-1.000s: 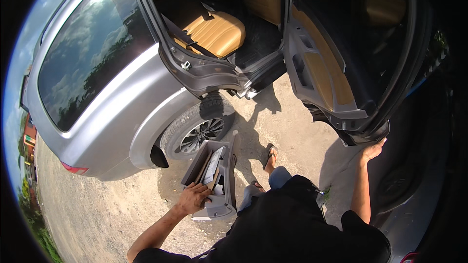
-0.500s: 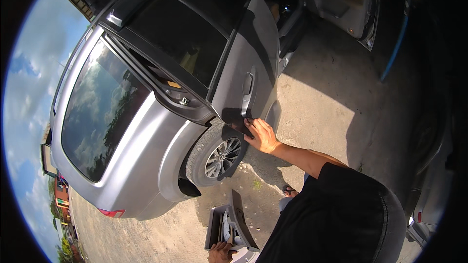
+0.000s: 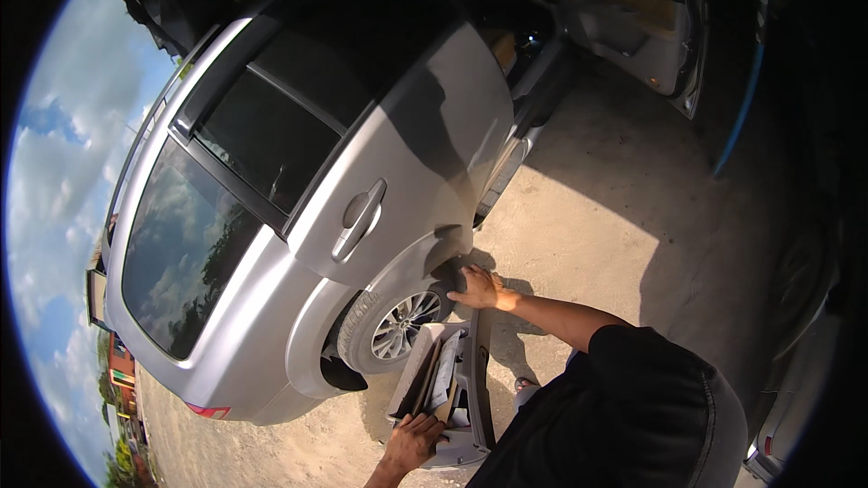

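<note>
My right hand (image 3: 479, 288) is stretched toward the rear wheel (image 3: 398, 330) of a silver car, its fingers apart and nothing in them. It is off the rear side door (image 3: 425, 163), whose handle (image 3: 360, 220) is above and to the left of it. Low in the view, my left hand (image 3: 414, 441) grips the near rim of a grey plastic bin (image 3: 484, 370) that looks like a car's glove box. White papers (image 3: 443, 370) and a brown folded sheet or card stand inside it. The bin is tilted, close beside the wheel.
Ahead, a front door (image 3: 633, 45) of the car stands wide open in shadow. A blue hose or strip (image 3: 740, 122) hangs at the right. Part of another vehicle (image 3: 782, 434) shows at the lower right. The ground (image 3: 579, 226) is sunlit concrete or packed dirt.
The rear side door has swung in against the car body, and my right hand has left its edge. My left hand has raised the bin toward the wheel.
</note>
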Demonstrator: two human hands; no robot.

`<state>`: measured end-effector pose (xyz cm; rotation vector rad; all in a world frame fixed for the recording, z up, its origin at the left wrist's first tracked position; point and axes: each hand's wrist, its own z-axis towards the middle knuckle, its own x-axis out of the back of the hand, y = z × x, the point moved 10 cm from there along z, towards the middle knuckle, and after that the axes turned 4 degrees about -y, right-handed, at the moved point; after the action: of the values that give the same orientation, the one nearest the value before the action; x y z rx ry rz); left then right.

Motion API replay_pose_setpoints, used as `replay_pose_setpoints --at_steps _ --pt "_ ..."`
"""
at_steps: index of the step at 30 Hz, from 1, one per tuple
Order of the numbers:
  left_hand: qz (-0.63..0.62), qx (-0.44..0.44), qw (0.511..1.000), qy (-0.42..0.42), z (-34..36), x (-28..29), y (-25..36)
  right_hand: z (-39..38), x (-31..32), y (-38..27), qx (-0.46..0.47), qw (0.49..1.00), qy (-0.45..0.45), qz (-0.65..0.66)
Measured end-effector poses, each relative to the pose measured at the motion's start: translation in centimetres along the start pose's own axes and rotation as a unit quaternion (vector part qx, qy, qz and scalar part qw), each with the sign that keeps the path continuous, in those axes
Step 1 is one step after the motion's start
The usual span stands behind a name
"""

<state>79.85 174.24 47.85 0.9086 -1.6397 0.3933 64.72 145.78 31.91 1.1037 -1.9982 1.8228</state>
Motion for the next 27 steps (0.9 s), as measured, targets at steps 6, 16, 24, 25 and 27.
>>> replay_pose_setpoints --at_steps 6,16,24,25,27 --pt "0.095 -0.187 0.977 -0.037 16.6 4.4 5.1 -8.2 10.0 20.2 -0.177 0.916 -0.180 0.311" --pt "0.329 -0.454 0.827 -0.028 39.6 14.5 14.6 -20.7 29.5 40.0 -0.291 0.760 -0.079 0.576" --pt "0.438 -0.547 0.711 0.060 55.6 19.1 14.2 -19.2 37.2 43.7 -0.232 0.828 -0.011 0.510" --pt "0.445 -0.553 0.701 0.071 58.3 19.3 13.4 -17.3 38.1 44.9 -0.248 0.832 -0.033 0.495" --pt "0.510 -0.565 0.643 0.090 64.1 18.7 11.4 -15.2 40.6 47.2 -0.258 0.808 -0.024 0.530"
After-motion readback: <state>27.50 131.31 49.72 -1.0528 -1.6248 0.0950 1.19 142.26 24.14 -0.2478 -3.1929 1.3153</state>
